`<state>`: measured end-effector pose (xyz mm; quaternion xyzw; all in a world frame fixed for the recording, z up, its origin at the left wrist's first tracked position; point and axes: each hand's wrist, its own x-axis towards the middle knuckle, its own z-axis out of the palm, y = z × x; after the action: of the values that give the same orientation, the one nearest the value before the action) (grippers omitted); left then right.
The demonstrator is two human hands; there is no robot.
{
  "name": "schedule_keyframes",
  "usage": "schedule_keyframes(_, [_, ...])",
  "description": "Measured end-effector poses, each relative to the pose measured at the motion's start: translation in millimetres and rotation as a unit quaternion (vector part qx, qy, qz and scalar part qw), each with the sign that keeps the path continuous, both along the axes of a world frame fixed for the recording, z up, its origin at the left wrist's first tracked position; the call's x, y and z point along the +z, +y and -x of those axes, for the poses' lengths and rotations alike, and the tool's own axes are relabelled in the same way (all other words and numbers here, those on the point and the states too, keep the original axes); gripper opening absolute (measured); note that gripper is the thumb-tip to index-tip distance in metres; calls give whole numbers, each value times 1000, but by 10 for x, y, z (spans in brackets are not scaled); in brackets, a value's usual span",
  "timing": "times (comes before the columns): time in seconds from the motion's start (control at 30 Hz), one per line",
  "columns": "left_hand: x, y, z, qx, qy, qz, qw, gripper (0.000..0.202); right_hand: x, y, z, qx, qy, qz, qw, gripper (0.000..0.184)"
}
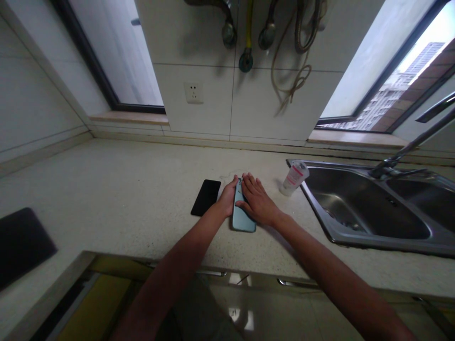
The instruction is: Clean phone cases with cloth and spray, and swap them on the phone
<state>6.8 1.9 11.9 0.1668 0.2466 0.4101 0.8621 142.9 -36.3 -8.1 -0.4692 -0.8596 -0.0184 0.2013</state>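
Note:
A light blue phone lies on the pale countertop in front of me. My left hand grips its left edge with curled fingers, thumb near the top. My right hand lies flat on the phone's right side, fingers stretched out and together. A black phone lies face down on the counter just left of my left hand, apart from it.
A white tube with a pink label stands by the left rim of a steel double sink with a tap. A dark flat object lies at the far left. Hoses hang on the tiled wall above a socket.

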Motion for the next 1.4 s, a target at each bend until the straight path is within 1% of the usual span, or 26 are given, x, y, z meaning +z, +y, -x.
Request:
schedule_keyframes(0.17, [-61, 5, -21, -17, 3, -14, 1000, 46, 29, -50, 84, 49, 32, 6, 998, 76])
schedule_keyframes(0.3, [-47, -7, -21, -19, -3, -20, 1000, 49, 57, -72, 122, 71, 68, 18, 995, 76])
schedule_keyframes(0.47, [-11, -17, 16, 23, -15, -11, 1000, 50, 123, -141, 170, 105, 78, 15, 991, 69])
schedule_keyframes(0.53, [-16, -8, 47, 38, -19, -11, 999, 50, 164, -201, 191, 111, 77, 10, 991, 61])
schedule_keyframes(0.63, [-11, 15, 106, 74, -30, -22, 997, 50, 242, -312, 208, 130, 83, 9, 988, 41])
schedule_keyframes(0.7, [13, 35, 152, 103, -39, -26, 994, 51, 298, -376, 204, 160, 93, 10, 983, 33])
schedule_keyframes(0.77, [47, 57, 200, 122, -46, -26, 991, 52, 348, -410, 185, 200, 106, 13, 974, 29])
schedule_keyframes(0.87, [90, 87, 266, 132, -55, -27, 989, 53, 406, -394, 131, 258, 128, 18, 957, 25])
schedule_keyframes(0.93, [101, 101, 301, 136, -61, -30, 988, 55, 429, -352, 79, 280, 124, 18, 952, 23])
schedule_keyframes(1.0, [106, 110, 325, 135, -60, -32, 989, 58, 435, -303, 19, 279, 101, 18, 955, 24])
schedule_keyframes(1.13, [121, 113, 342, 112, -51, -27, 992, 62, 419, -223, -96, 235, 58, 4, 970, 20])
schedule_keyframes(1.2, [132, 108, 337, 113, -45, -21, 992, 58, 419, -206, -130, 218, 45, 14, 975, 21])
schedule_keyframes(1.27, [136, 97, 325, 101, -28, -12, 994, 55, 433, -211, -138, 219, 46, 43, 974, 22])
schedule_keyframes(1.33, [129, 81, 310, 60, -4, -7, 998, 58, 455, -228, -125, 230, 74, 65, 968, 23])
schedule_keyframes(1.4, [112, 64, 293, 9, 2, -12, 1000, 67, 474, -245, -105, 229, 136, 78, 961, 23])
